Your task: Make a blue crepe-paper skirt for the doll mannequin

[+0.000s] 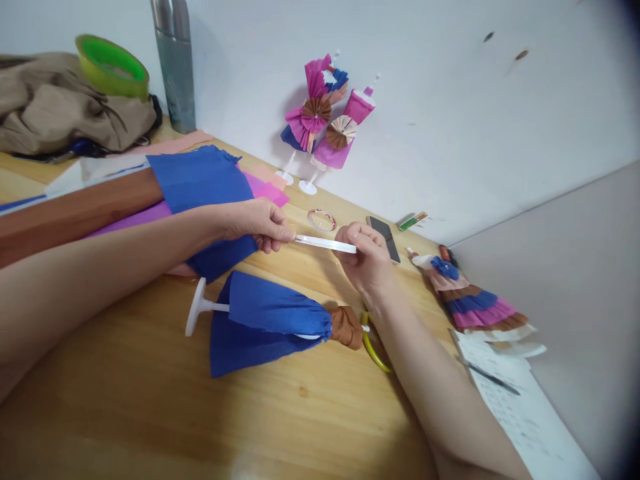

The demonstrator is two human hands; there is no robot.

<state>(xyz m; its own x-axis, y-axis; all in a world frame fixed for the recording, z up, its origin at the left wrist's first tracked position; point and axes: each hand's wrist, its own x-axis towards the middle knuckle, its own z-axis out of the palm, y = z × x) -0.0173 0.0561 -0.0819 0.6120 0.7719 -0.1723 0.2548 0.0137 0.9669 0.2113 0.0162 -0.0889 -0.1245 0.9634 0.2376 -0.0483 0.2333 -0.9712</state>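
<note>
A thin white strip stretches between my two hands above the table; its exact kind is not clear. The fingers of my left hand pinch its left end. My right hand is closed around the other end. Just below them, a small dress form lies on its side, wearing a blue crepe paper skirt and a brown top. Its white round stand points left. A yellow ring, partly behind my right forearm, lies by the top of the form.
Crepe paper sheets lie at left. At the wall stand two dressed forms and a grey flask. A clear tape roll, a phone, a layered paper dress and a written sheet with pen lie further right.
</note>
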